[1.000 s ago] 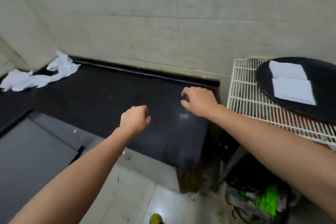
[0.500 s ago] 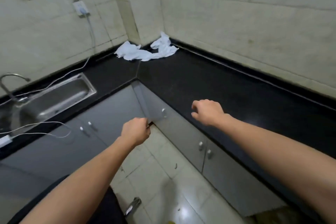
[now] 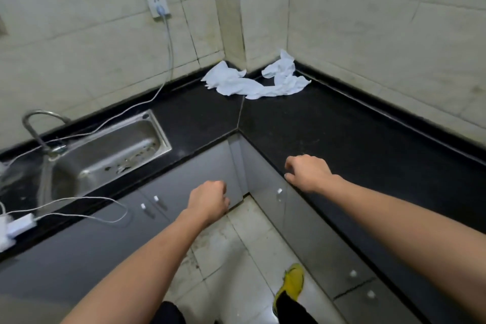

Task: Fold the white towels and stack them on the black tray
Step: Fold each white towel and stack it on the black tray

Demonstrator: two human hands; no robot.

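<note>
Crumpled white towels (image 3: 252, 83) lie in the far corner of the black L-shaped counter (image 3: 342, 134), against the tiled walls. My left hand (image 3: 209, 201) hangs in the air in front of the grey cabinet doors, fingers loosely curled, holding nothing. My right hand (image 3: 307, 172) hovers over the counter's front edge, also loosely curled and empty. Both hands are well short of the towels. The black tray is out of view.
A steel sink (image 3: 105, 150) with a curved tap (image 3: 34, 123) is set in the left run of the counter. White cables run from a wall socket (image 3: 157, 5) across the sink to a charger (image 3: 18, 223). My yellow shoe (image 3: 292, 281) stands on the tiled floor.
The view has swung left, away from the wire rack and black tray, to the counter corner. The towels now sit near the middle. Both hands stayed empty and moved along with me.
</note>
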